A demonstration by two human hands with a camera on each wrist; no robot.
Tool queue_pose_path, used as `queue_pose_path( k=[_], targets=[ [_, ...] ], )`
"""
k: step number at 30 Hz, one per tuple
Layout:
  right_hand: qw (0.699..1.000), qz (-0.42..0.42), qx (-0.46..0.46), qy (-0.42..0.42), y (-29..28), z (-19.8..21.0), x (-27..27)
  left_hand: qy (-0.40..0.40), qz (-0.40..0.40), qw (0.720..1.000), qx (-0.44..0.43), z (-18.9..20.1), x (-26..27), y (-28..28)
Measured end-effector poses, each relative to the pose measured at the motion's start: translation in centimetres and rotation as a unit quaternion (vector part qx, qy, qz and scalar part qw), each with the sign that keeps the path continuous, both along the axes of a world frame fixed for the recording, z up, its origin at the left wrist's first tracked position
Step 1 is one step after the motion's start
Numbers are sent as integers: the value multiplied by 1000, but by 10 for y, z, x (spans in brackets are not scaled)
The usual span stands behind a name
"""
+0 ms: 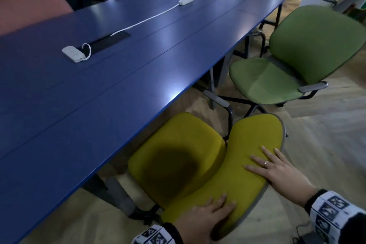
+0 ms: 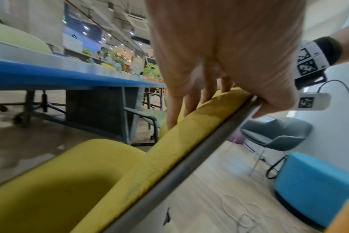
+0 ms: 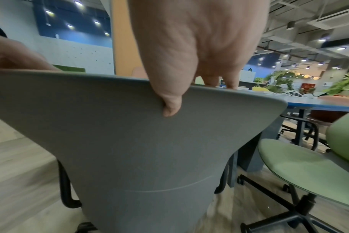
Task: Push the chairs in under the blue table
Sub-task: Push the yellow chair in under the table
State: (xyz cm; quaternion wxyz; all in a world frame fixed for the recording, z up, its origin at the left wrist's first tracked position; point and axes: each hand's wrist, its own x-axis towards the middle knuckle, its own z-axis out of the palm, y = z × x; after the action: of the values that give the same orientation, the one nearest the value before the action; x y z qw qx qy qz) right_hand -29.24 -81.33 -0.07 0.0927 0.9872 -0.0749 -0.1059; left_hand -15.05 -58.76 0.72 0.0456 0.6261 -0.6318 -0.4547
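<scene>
Yellow chair [image 1: 178, 156] backrest clasped by both hands, left [image 1: 206, 216], right [image 1: 277, 170]; armrest [image 1: 217, 101] risks striking blue tabletop [image 1: 99, 89] edge.

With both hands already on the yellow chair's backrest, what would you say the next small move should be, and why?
Probably a steady push forward toward the blue table. Both the left hand and right hand grip the top of the yellow chair backrest, thumbs behind, and most of its seat still shows outside the table edge. Its armrest seems about level with that edge, so ease it in.
</scene>
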Motion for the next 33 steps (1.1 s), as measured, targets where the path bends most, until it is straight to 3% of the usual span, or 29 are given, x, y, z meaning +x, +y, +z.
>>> queue_pose_path(
  k=[5, 12, 15, 17, 19, 21, 24, 27, 29, 31, 33],
  targets=[
    [998, 30, -9, -57, -26, -12, 28, 12, 61, 997, 40, 0, 32, -16],
    [997, 28, -25, -60, -49, -16, 62, 3, 76, 996, 48, 4, 69, -40],
    [997, 27, -49, -57, -54, -18, 80, -33, 89, 995, 43, 3, 77, -54],
    [996, 38, -55, -62, -59, -19, 91, -111, 137, 984, -13, -12, 70, -63],
    [995, 44, -54, -66, -63, -18, 102, -94, 187, 978, -15, -12, 73, -70],
    [995, 50, -45, -76, -69, -20, 113, -144, 211, 966, -30, -14, 74, -79],
    [996, 48, -19, -75, -72, -18, 128, -153, 240, 957, -52, -21, 87, -83],
    [997, 50, 15, -60, -75, -16, 149, -148, 193, 970, 6, -15, 111, -86],
    [998, 25, 51, -38, -79, -10, 162, -173, 134, 976, -6, -12, 123, -88],
    [997, 18, 66, -28, -82, -4, 175, -173, 146, 974, 25, -6, 130, -98],
    [998, 21, 63, -16, -86, -1, 187, -184, 207, 961, 20, -7, 135, -109]
  ],
)
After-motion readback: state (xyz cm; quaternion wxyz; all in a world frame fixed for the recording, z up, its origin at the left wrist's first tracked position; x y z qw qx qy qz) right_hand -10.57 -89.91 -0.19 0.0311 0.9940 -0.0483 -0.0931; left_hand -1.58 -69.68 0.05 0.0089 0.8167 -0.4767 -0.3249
